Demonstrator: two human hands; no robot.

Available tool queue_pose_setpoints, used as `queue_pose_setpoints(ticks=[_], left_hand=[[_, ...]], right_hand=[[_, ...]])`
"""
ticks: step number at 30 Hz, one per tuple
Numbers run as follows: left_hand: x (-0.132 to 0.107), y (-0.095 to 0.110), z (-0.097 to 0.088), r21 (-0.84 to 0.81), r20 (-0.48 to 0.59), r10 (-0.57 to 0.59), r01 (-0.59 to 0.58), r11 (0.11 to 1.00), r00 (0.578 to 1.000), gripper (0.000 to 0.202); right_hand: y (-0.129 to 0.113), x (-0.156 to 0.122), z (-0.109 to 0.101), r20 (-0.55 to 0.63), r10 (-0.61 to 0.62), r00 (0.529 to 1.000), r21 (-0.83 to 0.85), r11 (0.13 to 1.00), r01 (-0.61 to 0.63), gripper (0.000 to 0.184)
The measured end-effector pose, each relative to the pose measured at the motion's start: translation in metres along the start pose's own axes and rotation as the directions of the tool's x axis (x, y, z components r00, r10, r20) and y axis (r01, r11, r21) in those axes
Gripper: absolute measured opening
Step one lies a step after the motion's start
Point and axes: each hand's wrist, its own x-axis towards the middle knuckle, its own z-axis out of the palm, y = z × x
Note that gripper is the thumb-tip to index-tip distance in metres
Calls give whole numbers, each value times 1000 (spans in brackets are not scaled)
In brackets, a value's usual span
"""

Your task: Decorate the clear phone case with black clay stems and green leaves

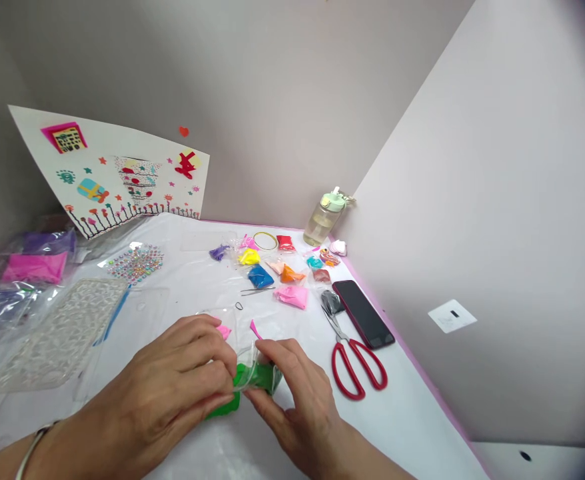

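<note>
Both hands meet low in the middle of the table around a clear packet of green clay (264, 377). My right hand (305, 400) is closed on the packet's right side, thumb below and fingers above. My left hand (172, 383) has its fingers bent and closed at the packet's left edge. Under the left fingertips more green (225, 405) shows, partly hidden by the hand. Just beyond the hands lie a bit of pink clay (224, 331) on a clear sheet and a thin pink strip (255, 329).
Red-handled scissors (341, 341) and a phone (364, 313) lie at right. Several coloured clay packets (260, 276), tweezers (257, 291) and a bottle (325, 220) are farther back. At left are a textured clear sheet (62, 337), gems (137, 263) and bagged clay (35, 267). A decorated card (122, 170) leans behind.
</note>
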Motion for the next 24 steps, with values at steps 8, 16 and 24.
queue_pose_setpoints(ticks=[8,16,24], left_hand=[[0,-10,4,41,20,-60,59,997,998,15],[-5,-14,2,75,-11,-81,81,994,997,24],[-4,-7,11,253,-73,-100,115,961,992,12]], right_hand=[[2,0,2,-19,-40,999,-48,998,39,44],[1,2,2,-52,-131,990,-123,985,124,41],[3,0,-3,84,-256,963,-116,957,264,55]])
